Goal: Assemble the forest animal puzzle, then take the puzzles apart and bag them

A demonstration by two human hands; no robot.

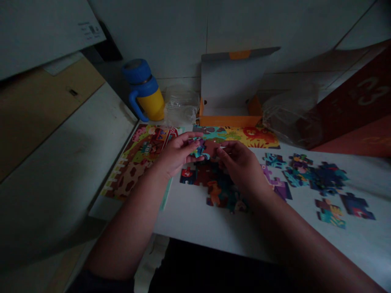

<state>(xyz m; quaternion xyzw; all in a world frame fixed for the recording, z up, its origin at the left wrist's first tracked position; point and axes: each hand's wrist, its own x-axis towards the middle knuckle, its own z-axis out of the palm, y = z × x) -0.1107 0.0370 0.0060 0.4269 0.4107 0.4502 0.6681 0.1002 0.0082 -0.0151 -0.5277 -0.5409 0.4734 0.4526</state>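
Observation:
My left hand (180, 154) is closed around colourful jigsaw puzzle pieces (199, 151), thumb on top. Between the thumb and fingers of my right hand (236, 160) is the edge of a reddish-brown puzzle piece (211, 148), which touches or overlaps those in my left hand. Below both hands, a partly joined dark puzzle section (215, 193) with an orange animal and a white rabbit lies on the white table (195, 224); my right hand covers part of it. Loose pieces (330, 177) lie to the right, among them a purple one (282, 189) by my right forearm.
An open orange box (230, 121) stands at the back, with an animal picture strip (244, 136) before it. Farm picture sheets (131, 175) lie left. Behind them are a blue-and-yellow mug (149, 95) and clear plastic packaging (181, 106). A large red box (360, 106) stands right.

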